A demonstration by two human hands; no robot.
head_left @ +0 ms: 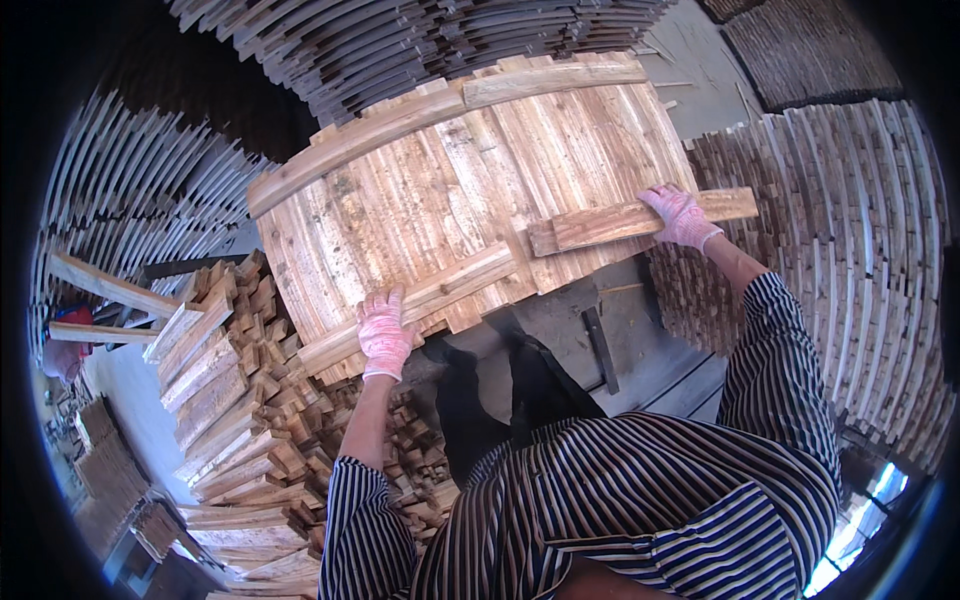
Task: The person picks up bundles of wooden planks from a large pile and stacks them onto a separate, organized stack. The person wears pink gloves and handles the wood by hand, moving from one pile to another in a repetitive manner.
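A wide stack of pale boards [420,200] lies side by side in front of me. A plank [455,285] runs across their near ends on the left. My left hand [385,335], in a pink and white glove, closes over that plank near its left end. Further right, my right hand [682,215], gloved the same way, grips a shorter wooden board [605,224] from above. This board lies across the near right part of the stack, and its right end juts past the stack's side. Its underside is hidden.
Two planks [370,140] lie end to end along the far edge. Loose wood offcuts [225,370] are heaped on the left. Tall stacks of slats [820,230] rise at the right, far side and left. A dark bar [600,350] lies on the floor by my legs.
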